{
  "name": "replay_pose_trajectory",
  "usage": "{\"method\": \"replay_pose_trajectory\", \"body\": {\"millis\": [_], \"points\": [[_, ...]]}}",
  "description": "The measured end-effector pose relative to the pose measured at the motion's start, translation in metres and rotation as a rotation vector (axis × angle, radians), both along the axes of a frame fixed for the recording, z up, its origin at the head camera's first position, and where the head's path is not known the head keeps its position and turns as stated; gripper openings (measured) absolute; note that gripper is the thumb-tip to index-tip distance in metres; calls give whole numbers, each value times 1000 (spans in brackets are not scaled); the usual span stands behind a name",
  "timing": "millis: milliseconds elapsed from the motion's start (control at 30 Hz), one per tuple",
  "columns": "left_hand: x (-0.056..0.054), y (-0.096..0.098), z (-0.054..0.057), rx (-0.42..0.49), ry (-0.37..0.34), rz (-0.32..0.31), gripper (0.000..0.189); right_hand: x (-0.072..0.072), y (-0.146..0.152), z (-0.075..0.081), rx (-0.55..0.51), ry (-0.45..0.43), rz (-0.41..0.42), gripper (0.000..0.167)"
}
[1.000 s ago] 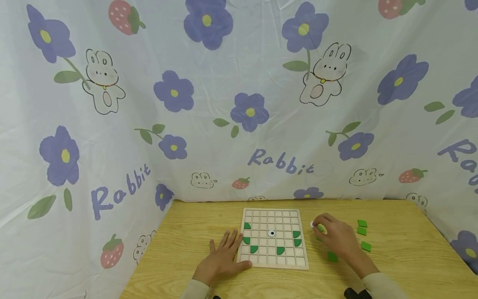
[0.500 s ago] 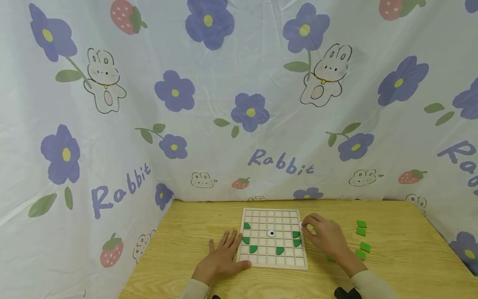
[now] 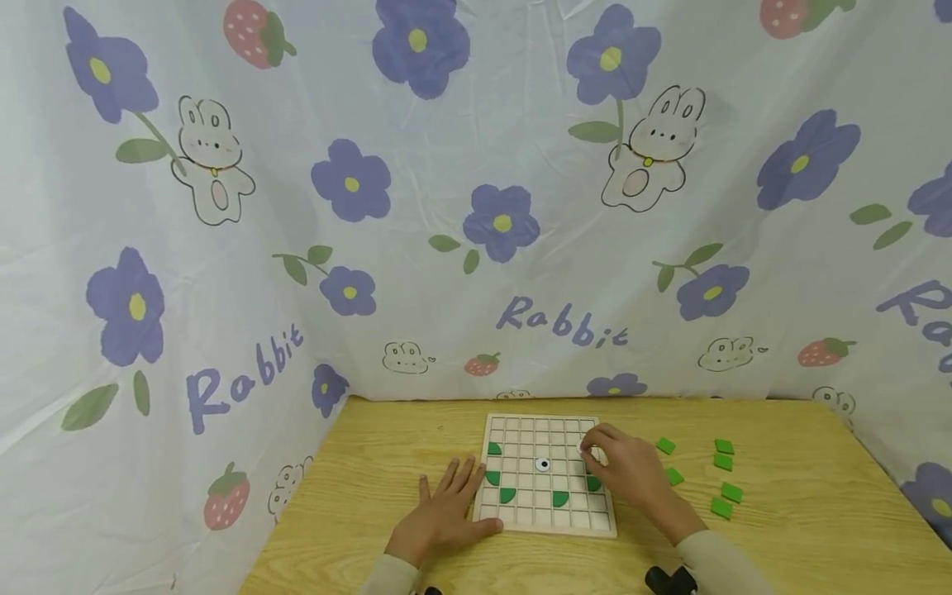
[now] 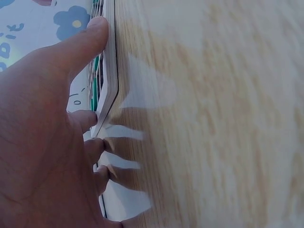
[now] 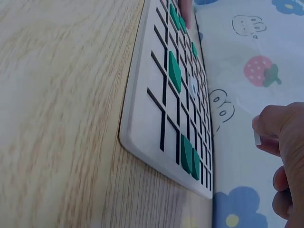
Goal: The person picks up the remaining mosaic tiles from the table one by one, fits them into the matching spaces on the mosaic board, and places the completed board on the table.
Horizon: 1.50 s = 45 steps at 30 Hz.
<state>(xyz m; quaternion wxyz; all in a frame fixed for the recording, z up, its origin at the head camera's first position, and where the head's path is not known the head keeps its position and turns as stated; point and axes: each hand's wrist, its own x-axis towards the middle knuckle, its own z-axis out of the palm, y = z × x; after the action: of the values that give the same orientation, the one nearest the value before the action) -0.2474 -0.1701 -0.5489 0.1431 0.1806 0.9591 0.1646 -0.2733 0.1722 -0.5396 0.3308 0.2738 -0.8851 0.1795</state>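
Note:
A square wooden grid board [image 3: 528, 519] lies on the table, with several dark green quarter-round tiles [image 3: 560, 498] in its cells. Near its middle sits a white round eye piece [image 3: 543, 464] with a black dot. My left hand [image 3: 439, 516] is spread at the board's left side; its thumb rests on the near left corner, its fingertips at the left edge. Over the board's right side, my right hand [image 3: 632, 471] pinches a small white piece [image 5: 257, 137] between thumb and forefinger. Most of that piece is hidden by the fingertips. The hand partly covers the green tiles at the right.
Several bright green square tiles [image 3: 721, 507] lie loose on the wooden table [image 3: 818, 529] to the right of the board. A white curtain [image 3: 416, 273] printed with flowers and rabbits hangs behind the table and along its left side.
My right hand has moved left with the white piece, from beside the board to over its right columns, uncovering loose green tiles. My left hand has stayed in place.

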Motion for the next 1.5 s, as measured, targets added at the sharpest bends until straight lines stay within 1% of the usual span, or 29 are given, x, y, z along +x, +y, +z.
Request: {"method": "replay_pose_trajectory", "body": {"millis": [267,533,800,1100,1233,1367,1500], "points": [[0,1,1,-1,9,1,103,-2,-15,-1,4,-63,-9,22],[2,1,2,-4,14,4,103,-4,-26,-5,21,-76,-3,21],[1,0,1,11,8,2,102,-7,-32,-12,60,-164,-15,17],[1,0,0,0,8,3,102,-10,-36,-22,92,-217,-17,11],[1,0,0,4,6,3,102,-11,-37,-26,102,-258,-20,8],[0,1,-1,-1,4,-5,102,-12,-38,-27,116,-315,-13,5],[1,0,1,-1,0,-3,102,-11,-39,-24,121,-329,0,3]]}}
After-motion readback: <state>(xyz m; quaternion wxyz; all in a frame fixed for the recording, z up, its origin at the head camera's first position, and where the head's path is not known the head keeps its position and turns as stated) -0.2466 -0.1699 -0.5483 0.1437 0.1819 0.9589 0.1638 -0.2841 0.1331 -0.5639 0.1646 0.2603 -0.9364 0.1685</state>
